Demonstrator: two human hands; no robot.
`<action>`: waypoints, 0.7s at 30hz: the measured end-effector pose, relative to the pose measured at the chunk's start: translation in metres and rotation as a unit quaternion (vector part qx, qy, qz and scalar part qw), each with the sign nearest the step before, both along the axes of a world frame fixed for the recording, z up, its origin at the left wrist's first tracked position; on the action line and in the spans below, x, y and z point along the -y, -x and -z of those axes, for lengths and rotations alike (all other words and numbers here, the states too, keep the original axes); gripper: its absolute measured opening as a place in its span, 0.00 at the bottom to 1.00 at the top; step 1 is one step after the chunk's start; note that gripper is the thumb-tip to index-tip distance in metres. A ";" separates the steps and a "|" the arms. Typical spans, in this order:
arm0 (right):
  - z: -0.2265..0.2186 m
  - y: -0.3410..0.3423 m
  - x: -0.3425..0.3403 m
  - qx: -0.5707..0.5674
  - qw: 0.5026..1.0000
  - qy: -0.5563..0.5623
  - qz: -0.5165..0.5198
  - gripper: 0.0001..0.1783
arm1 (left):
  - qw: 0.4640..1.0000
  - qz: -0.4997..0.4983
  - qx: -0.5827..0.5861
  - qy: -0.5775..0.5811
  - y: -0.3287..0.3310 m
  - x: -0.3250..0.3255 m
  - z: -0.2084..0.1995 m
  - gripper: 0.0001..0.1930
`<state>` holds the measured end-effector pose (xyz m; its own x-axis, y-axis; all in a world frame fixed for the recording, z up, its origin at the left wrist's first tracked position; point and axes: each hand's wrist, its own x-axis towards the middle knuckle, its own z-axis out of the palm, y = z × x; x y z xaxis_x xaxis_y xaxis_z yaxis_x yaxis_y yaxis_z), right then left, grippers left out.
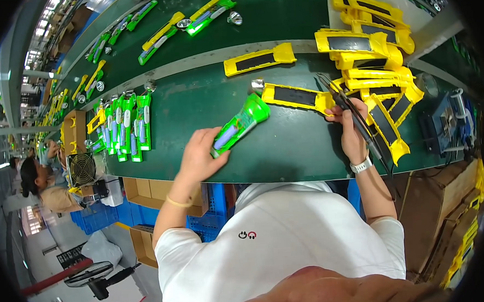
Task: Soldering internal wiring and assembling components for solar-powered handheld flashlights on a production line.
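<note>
Casing (243, 123), green, in grip of left hand (201, 154), black tool (364, 128) in grip of right hand (352, 136).

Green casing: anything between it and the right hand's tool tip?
Yes: in this view, a yellow shell lies between the green casing in the left hand and the black tool in the right hand. Tip height unclear.
</note>
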<state>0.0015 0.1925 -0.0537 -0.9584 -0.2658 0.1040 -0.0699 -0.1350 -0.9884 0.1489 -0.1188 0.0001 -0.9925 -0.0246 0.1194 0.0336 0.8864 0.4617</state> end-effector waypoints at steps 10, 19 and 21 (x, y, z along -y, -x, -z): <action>0.000 0.001 -0.005 -0.048 0.994 -0.026 -0.089 0.21 | 0.967 0.236 -0.083 0.042 0.068 -0.042 0.001 0.25; -0.006 -0.037 -0.053 -0.108 0.964 0.161 0.179 0.23 | 0.978 0.131 -0.131 0.094 0.045 -0.010 0.010 0.25; -0.003 -0.042 -0.056 -0.103 0.967 0.146 0.182 0.22 | 0.957 0.172 -0.206 0.114 0.043 -0.030 0.019 0.21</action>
<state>0.0431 0.2483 -0.0503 -0.9340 0.1556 0.3216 -0.3562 -0.3357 -0.8720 0.1059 -0.0892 -0.0186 -0.8053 0.3682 0.4647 0.4785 0.8664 0.1428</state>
